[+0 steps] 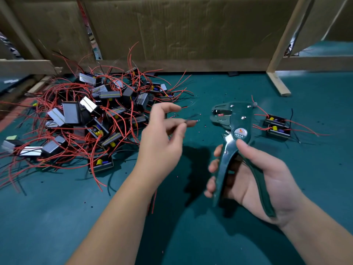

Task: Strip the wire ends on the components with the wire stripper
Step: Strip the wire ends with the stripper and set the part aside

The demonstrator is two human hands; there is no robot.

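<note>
Head view: the left hand is hovering over the middle of the counter, its thumb and a blurred finger pinching the end of a thin wire, which is smeared and hard to make out. The other fingers are curling loosely above the pinch and touching nothing. Red wire lengths are hanging below that wrist.

The right hand is holding the wire stripper just to the right of the pinched wire. Its fingers are wrapping round the left handle, the thumb is lying along the top near the round label, and the right handle is resting against the palm. The dark green handles are standing spread apart. The tool's head is pointing up and away from the person, with its mouth facing left toward the wire and apart from it, and a small red scrap seems to be sitting inside.

A tangled pile of components with red leads is lying on the left of the counter. Two more components are sitting just right of the stripper's head.
</note>
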